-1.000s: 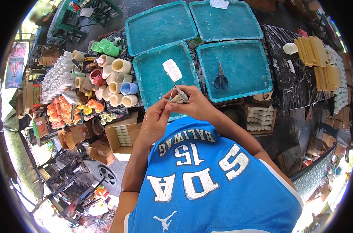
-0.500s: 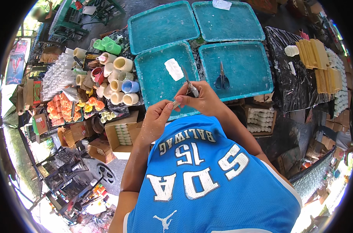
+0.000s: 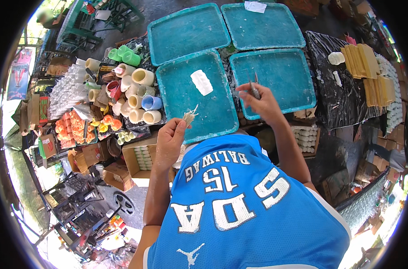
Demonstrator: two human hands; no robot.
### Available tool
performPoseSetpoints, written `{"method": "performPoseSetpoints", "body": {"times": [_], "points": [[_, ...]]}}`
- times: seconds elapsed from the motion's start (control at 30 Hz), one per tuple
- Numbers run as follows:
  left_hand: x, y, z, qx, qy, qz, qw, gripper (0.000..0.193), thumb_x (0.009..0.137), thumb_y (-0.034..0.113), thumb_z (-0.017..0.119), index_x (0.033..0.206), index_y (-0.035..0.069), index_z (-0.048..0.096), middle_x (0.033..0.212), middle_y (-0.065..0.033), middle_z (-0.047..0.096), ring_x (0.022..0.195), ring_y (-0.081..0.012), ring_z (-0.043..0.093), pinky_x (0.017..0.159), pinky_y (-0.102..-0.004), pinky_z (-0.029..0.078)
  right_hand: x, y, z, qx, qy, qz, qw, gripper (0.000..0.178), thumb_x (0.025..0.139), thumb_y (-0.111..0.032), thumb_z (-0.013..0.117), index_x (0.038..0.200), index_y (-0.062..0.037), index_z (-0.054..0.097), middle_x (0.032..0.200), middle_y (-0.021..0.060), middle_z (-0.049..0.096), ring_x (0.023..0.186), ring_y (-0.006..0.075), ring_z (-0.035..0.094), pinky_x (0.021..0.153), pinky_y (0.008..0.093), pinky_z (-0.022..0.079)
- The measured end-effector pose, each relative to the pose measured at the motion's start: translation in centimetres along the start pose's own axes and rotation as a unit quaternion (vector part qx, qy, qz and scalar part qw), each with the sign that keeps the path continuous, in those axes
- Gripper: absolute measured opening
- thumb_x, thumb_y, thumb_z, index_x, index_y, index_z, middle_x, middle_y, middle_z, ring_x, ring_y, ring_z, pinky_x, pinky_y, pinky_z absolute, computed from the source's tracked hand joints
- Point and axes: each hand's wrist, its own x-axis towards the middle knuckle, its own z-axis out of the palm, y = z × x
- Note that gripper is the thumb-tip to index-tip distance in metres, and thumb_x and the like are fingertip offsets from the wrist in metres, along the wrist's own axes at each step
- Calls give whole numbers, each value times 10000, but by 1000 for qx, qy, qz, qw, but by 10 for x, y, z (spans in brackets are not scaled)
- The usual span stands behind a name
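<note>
My left hand (image 3: 170,136), closed at the near edge of the near-left teal tray (image 3: 162,92), pinches a bundle of thin pale strings (image 3: 190,116) whose loose ends fan upward. A white ridged block (image 3: 201,83) lies on that tray beyond the strings. Over the near-right teal tray (image 3: 298,56), my right hand (image 3: 263,102) is curled around a slim grey metal tool that looks like a knife (image 3: 254,91). Just past it the tip of the scissors (image 3: 256,77) shows; my hand hides the rest of them.
Two more teal trays (image 3: 186,33) lie behind. Cream, blue and green cups (image 3: 143,77), white pieces (image 3: 71,87) and orange pieces (image 3: 71,127) crowd the left. On black plastic (image 3: 323,89) at right are yellow sheets (image 3: 361,60) and white rolls. Boxes (image 3: 139,154) stand below the table.
My hands have come apart. The right one moved right with the grey tool, over the scissors; the left drew slightly left, and the string bundle in it now shows.
</note>
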Motion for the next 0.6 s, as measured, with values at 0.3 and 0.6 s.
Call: {"method": "performPoseSetpoints", "body": {"times": [0.3, 0.6], "points": [[4, 83, 9, -193, -80, 33, 977, 309, 1043, 314, 608, 1142, 26, 554, 724, 51, 424, 548, -38, 322, 496, -236, 232, -19, -2, 93, 75, -105, 11, 992, 372, 1098, -341, 622, 1226, -8, 728, 843, 6, 679, 723, 56, 573, 587, 230, 446], [43, 312, -82, -279, -182, 186, 924, 178, 1108, 160, 401, 1004, 51, 495, 722, 25, 243, 573, -105, 252, 511, -308, 240, 9, -62, 181, 173, -377, -199, 888, 351, 1082, -385, 643, 1121, -49, 738, 1005, 31, 749, 955, 81, 658, 643, 259, 491]]}}
